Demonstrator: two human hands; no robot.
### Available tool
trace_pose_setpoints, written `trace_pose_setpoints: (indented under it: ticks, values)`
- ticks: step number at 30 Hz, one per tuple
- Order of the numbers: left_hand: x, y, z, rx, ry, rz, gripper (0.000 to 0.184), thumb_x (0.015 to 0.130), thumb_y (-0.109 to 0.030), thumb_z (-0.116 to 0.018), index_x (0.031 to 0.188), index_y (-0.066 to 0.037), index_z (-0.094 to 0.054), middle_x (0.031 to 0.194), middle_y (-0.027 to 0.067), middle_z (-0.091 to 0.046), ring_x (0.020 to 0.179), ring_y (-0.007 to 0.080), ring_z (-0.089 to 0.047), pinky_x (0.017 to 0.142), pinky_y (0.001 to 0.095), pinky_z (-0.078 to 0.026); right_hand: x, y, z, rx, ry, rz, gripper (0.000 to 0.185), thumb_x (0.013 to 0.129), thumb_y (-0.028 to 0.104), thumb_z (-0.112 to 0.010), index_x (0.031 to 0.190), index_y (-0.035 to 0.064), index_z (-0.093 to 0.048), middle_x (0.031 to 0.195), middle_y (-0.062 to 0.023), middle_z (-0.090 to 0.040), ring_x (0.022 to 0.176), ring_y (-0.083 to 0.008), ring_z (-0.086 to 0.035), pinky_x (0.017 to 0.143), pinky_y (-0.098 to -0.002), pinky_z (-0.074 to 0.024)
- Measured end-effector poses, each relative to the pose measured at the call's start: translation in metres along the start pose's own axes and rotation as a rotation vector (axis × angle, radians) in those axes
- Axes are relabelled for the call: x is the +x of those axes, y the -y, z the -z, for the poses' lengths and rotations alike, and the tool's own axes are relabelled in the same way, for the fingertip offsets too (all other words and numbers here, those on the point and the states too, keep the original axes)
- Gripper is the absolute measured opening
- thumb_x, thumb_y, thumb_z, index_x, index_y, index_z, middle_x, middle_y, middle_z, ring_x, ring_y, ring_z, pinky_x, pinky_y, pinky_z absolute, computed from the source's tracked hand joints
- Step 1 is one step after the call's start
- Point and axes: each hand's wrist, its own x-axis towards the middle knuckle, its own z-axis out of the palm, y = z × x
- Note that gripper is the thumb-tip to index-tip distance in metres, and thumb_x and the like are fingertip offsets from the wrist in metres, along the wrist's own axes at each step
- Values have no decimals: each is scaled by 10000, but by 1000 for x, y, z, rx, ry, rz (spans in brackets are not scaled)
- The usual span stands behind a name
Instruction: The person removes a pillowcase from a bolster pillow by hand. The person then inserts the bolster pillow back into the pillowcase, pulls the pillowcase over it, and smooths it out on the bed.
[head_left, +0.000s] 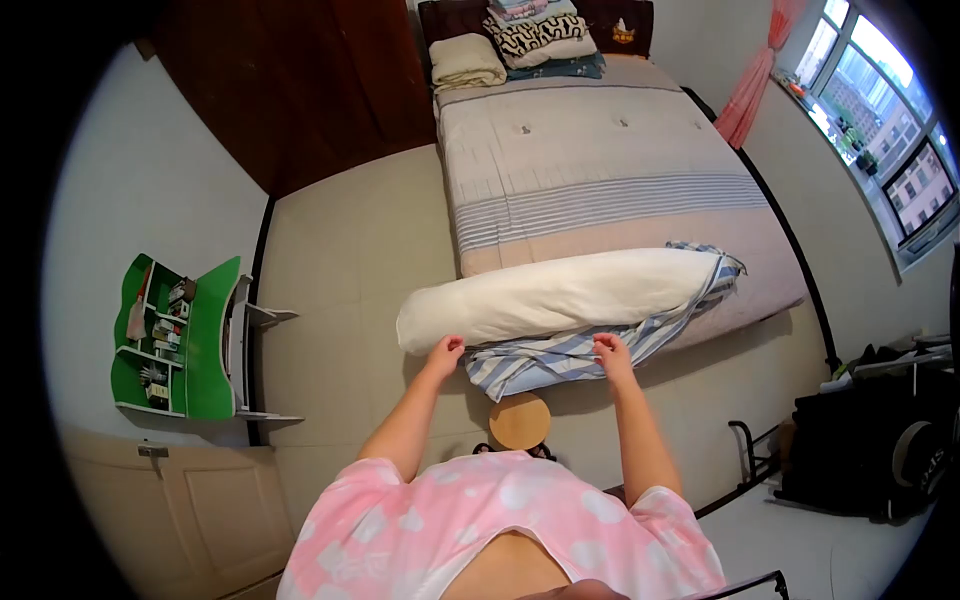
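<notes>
1. A person in a pink top [440,500] with pale patches, seen from their own head, reaches both bare arms toward the foot of a bed [600,140].
2. A long, thick white roll [560,292] lies across the bed's near end; its left end reaches past the bed's left edge.
3. A blue-and-white checked cover [540,360] is bunched along the roll's near side and wraps round its right end.
4. The left hand [449,353] is at the roll's lower edge, near its left end. Its grip is narrow, fingers drawn in; whether cloth is pinched there, one cannot tell.
5. The right hand [610,354] is at the cover, right of the roll's middle. Its grip is also narrow, fingers bent; whether it holds fabric cannot be told.
6. A round wooden stool [520,421] stands below, between the forearms.
7. At the bed's far end, folded cream bedding [467,62] sits beside a stack of bedding [545,40].
8. Left: a dark wardrobe [320,90] and a green shelf [210,350] with small items. Right: a window [890,110], a pink curtain [750,90] and a black bag [870,450].
</notes>
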Motion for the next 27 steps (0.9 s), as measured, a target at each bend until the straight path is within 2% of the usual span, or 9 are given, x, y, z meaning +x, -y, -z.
trace_pose_setpoints:
  ticks: [4, 7, 11, 18, 23, 27]
  values:
    - [-11, -3, 1, -18, -48, 82, 257, 844, -93, -606, 1096, -49, -586, 990, 58, -629, 918, 152, -581, 803, 283, -476, -5, -10, 3, 20, 75, -19, 148, 884, 137, -559, 1022, 111, -606, 904, 21, -594, 828, -87, -573, 698, -260, -451]
    - [-31, -42, -9, 120, -27, 113, 258, 844, -97, -607, 1094, -41, -585, 1002, 68, -630, 927, 155, -583, 817, 280, -473, -9, -18, 9, 66, 58, -30, 143, 890, 148, -555, 1019, 110, -605, 904, 27, -597, 823, -81, -573, 697, -254, -446]
    - [-5, -38, -22, 48, 22, 0, 253, 848, -82, -602, 1093, -23, -579, 1022, 80, -628, 939, 157, -582, 835, 277, -467, -12, -16, 14, 180, -16, -38, 153, 880, 121, -559, 1025, 104, -603, 897, 16, -579, 803, -86, -551, 678, -253, -443]
    - [42, -84, -24, -58, 174, -138, 252, 856, -61, -590, 1102, -10, -567, 1045, 85, -629, 979, 163, -588, 876, 279, -464, -19, -9, -18, 223, -150, -12, 142, 888, 137, -562, 1018, 99, -602, 899, 17, -587, 801, -86, -555, 682, -254, -443]
    - [82, -68, 39, -26, 248, -183, 265, 858, -72, -597, 1116, -21, -564, 1042, 79, -636, 976, 164, -595, 880, 282, -467, -8, -15, -104, 186, -208, 0, 152, 889, 141, -556, 1031, 111, -601, 970, 15, -616, 820, -85, -563, 708, -252, -458]
    - [136, 3, 139, 15, 308, -189, 262, 845, -78, -607, 1098, -21, -568, 1025, 78, -639, 958, 157, -598, 866, 282, -472, -2, -15, -206, 177, -262, -11, 146, 892, 150, -560, 1027, 114, -601, 928, 17, -611, 815, -89, -565, 692, -258, -460]
